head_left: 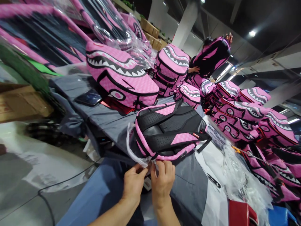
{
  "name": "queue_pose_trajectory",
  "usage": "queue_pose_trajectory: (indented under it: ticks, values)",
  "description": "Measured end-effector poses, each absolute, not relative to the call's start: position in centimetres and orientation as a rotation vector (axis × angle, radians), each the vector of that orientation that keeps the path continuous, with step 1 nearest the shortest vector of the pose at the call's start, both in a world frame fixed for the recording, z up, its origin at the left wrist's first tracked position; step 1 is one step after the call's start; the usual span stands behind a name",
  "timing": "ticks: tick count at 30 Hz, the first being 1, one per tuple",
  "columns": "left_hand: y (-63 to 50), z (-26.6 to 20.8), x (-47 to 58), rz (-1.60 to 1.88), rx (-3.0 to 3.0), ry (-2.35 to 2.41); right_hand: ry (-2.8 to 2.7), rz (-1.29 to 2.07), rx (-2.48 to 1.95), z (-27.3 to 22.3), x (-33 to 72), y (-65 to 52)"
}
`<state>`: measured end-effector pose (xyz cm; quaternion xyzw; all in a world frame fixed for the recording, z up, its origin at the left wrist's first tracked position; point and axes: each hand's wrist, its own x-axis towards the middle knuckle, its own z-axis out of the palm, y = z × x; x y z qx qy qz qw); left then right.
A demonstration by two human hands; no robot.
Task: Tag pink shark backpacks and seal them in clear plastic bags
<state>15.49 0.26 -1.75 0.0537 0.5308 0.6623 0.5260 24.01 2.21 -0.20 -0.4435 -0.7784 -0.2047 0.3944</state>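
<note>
Item: one pink-and-black backpack (174, 122), lying with its straps up on the grey-covered surface (113, 124), directly in front of you. Attached at its near left edge: a translucent plastic strip (130, 144). Your left hand (133, 183): fingers pinched on the strip's near end. Your right hand (163, 179): fingers curled beside it, apparently pinching the same plastic.

Handling, as judged: backpack bulky but fairly light, padded, soft-sided, not fragile; take it by the shoulder strap (162, 142) or the piped edge. Plastic thin, limp, slippery; grip it between thumb and fingertip.

Adjacent: second backpack (124, 75); dark phone (89, 97).
</note>
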Motion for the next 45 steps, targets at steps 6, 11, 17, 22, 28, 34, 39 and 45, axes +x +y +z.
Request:
queue_pose_trajectory:
  ticks: [6,11,17,22,28,34,39,45]
  values:
    - [-0.5,-1.8,14.5,1.563,0.338,1.397,-2.02,-0.599,-1.121,-0.1,23.9,2.2]
    - [0.1,-0.7,13.7,1.495,0.399,1.416,-2.205,-0.497,-1.098,1.2,23.9,1.1]
    - [-0.5,1.6,13.2,1.424,0.379,1.325,-2.131,-0.509,-1.142,1.2,23.5,0.9]
    - [-2.6,1.8,12.9,1.462,0.408,1.313,-2.079,-0.446,-1.182,0.8,23.8,1.2]
    - [-2.3,-1.2,14.0,1.5,0.505,1.295,-2.062,-0.33,-1.214,1.3,23.9,0.9]
    - [-1.2,-2.4,14.4,1.419,0.507,1.157,-2.058,-0.285,-1.25,1.5,23.8,0.9]
    - [-1.0,-1.4,14.0,1.374,0.347,0.941,-2.007,-0.108,-1.269,1.7,24.1,0.9]
    - [-1.0,-1.2,15.5,1.328,0.126,0.728,-1.833,0.322,-1.348,1.4,24.9,1.0]
